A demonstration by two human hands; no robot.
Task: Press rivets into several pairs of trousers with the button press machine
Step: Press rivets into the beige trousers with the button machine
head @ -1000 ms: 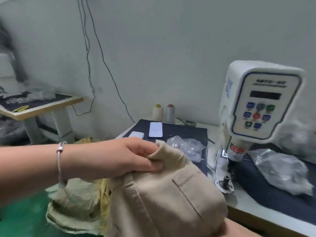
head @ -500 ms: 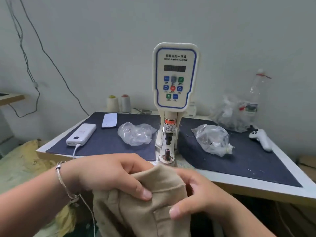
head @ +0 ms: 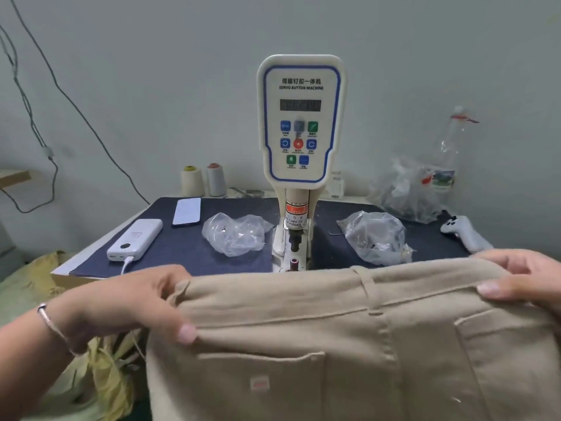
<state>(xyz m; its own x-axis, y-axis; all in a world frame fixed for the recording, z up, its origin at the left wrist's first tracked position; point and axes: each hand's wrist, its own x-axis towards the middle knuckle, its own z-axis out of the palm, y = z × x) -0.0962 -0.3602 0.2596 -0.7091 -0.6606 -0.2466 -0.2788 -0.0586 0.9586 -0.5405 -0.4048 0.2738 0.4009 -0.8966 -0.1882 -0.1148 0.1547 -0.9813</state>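
Trousers (head: 349, 344) held by waistband before button press machine (head: 300, 132): my left hand (head: 127, 302) and right hand (head: 525, 281) each pinching an end.

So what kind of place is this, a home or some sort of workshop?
Most likely a small garment workshop. A white servo button machine stands on a table covered in dark blue cloth, two thread cones sit by the wall, and both hands spread beige trousers by the waistband.
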